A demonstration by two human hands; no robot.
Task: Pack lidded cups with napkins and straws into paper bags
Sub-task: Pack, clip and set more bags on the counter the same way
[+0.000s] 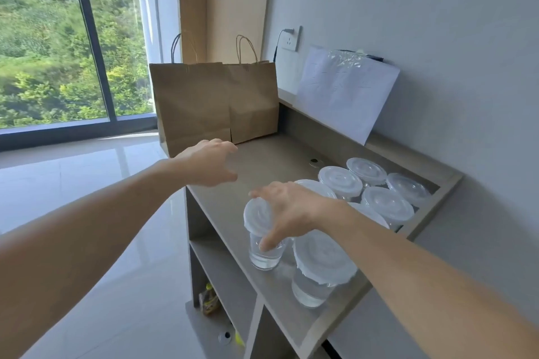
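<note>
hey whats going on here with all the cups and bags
A person is working at a desk. Their right hand is spread over a lidded cup near the front edge, thumb against its side, with no firm grip showing. The left hand hovers open and holds nothing. Two paper bags stand at the far end, and more lidded cups sit clustered beside the wall.

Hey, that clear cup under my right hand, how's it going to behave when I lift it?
The clear cup probably flexes if squeezed: thin see-through walls. Clear liquid sits low, so likely light but sloshy. The lid looks tilted, so it may leak.
</note>
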